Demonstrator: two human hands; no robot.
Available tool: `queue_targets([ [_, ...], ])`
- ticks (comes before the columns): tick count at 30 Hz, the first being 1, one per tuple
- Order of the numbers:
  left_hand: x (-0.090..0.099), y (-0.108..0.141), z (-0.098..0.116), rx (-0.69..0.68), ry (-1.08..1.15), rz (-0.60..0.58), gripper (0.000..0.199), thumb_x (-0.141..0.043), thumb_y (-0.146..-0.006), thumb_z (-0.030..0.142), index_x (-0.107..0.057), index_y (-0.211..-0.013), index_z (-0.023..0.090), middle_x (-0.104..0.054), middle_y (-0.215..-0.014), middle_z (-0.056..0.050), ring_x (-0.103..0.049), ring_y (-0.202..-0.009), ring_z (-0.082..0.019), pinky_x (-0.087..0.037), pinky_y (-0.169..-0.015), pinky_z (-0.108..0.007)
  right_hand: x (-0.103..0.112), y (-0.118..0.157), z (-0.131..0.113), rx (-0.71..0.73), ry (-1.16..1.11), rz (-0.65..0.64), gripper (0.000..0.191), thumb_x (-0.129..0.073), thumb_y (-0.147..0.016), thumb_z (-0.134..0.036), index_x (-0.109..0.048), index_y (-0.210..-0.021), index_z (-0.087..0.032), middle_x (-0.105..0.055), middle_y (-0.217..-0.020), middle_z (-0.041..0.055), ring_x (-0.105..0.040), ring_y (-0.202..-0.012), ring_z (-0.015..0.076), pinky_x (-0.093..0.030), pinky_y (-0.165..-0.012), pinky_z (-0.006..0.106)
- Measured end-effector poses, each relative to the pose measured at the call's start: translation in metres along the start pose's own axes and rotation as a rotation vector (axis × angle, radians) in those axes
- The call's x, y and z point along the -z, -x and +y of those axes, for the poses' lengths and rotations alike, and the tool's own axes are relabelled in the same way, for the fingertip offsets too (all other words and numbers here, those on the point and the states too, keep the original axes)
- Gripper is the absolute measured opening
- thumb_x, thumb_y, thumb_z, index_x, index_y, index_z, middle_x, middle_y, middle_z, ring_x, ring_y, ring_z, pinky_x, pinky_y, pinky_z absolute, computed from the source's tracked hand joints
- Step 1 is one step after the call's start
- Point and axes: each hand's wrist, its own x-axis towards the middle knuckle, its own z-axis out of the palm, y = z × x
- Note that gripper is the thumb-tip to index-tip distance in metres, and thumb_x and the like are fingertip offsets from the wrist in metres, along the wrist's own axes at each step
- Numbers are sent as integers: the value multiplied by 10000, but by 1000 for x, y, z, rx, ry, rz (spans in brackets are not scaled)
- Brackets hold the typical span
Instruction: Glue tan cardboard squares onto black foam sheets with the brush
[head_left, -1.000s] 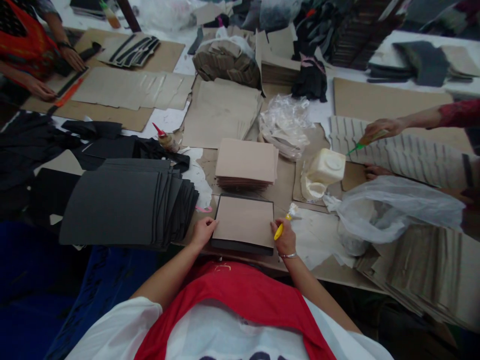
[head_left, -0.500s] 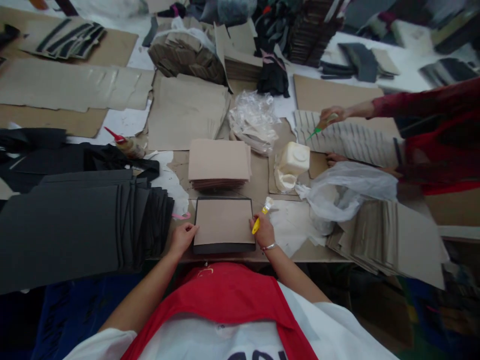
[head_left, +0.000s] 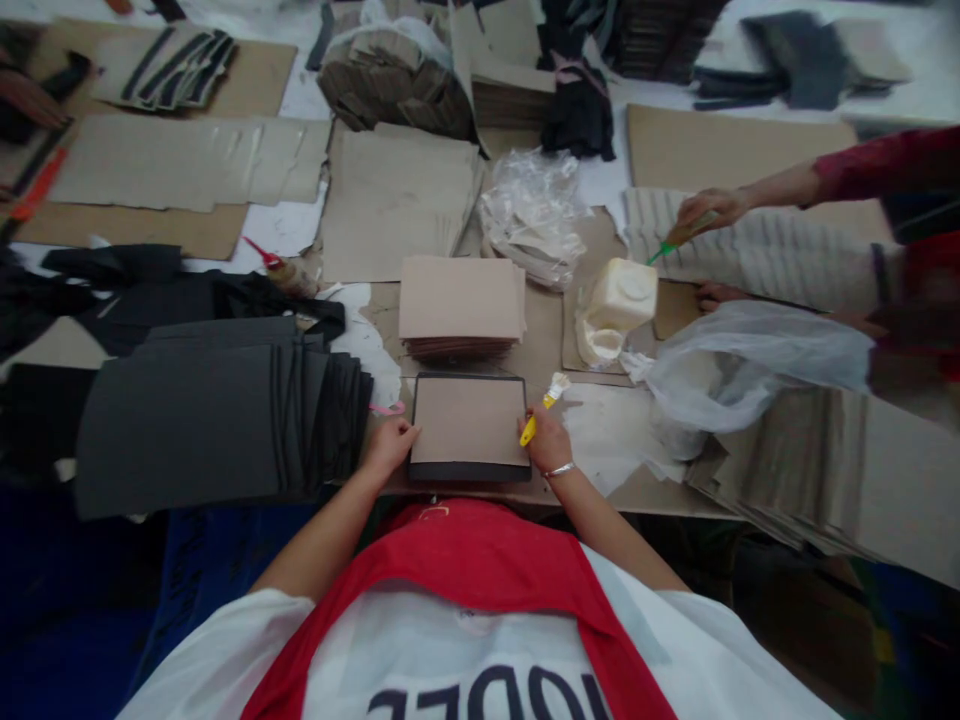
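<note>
A tan cardboard sheet (head_left: 470, 422) lies on a slightly larger black sheet (head_left: 469, 471), whose dark border shows most along the near side. At the left edge of the cardboard, my left hand (head_left: 390, 446) pinches with thumb and fingers together. My right hand (head_left: 549, 441) holds a paintbrush (head_left: 541, 412) with a yellow handle and whitish bristles pointing up and away. Its fingertips also touch the right edge of the cardboard. Just beyond stands a stack of tan cardboard sheets (head_left: 461, 300).
Black sheets (head_left: 202, 410) are piled at left. An open white plastic jug (head_left: 619, 300) and a clear plastic bag (head_left: 750, 370) stand at right, beside more cardboard (head_left: 892, 470). A co-worker's hand (head_left: 709, 215) holds a green-tipped bottle over striped strips (head_left: 757, 240).
The head view has swung, so the table appears shifted right and slightly up. Both my hands stay at the cardboard's edges. The co-worker's hand with the bottle has moved slightly along the strips.
</note>
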Motion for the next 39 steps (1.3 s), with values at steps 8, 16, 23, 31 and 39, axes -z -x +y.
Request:
queue_targets([
  [8,10,-5,-3,31,-55,-31,251,-585,-782,311,-600,-584,157,-563,-586,-1,-470,-574,-116,-273,-540,-252,-1,-3,-4,62,77,14,253,-499,-863,-310,-567,-1019,-123,-623,-768,107,-548,-655,183,-314,-582,272],
  [16,11,1,-2,12,-98,-50,254,-565,-817,341,-632,-658,153,-602,-646,-33,-503,-609,-141,-328,-589,-264,-7,0,-6,83,150,41,266,-475,-865,-325,-574,-1021,-133,-598,-745,82,-504,-637,165,-309,-576,271],
  [23,11,12,16,-320,-411,93,347,-493,-844,165,-560,-1184,163,-581,-1173,-137,-520,-1048,-235,-384,-873,-344,35,2,-12,64,161,159,403,-489,-874,-437,-580,-1104,-119,-624,-786,115,-542,-693,190,-379,-619,291],
  [31,-10,23,36,-628,-573,-13,285,-447,-870,154,-589,-1117,144,-564,-1191,-144,-494,-1081,-247,-415,-875,-368,75,-9,-71,-23,-859,29,472,-393,-859,-573,-593,-981,-163,-604,-614,-5,-499,-442,83,-421,-446,204],
  [39,-16,25,43,-550,-548,8,340,-596,-818,307,-610,-1100,118,-551,-1207,-174,-484,-1091,-293,-417,-872,-397,10,-41,-134,-8,-988,-136,344,-558,-742,-506,-618,-837,-180,-579,-545,-39,-499,-393,82,-394,-365,182],
])
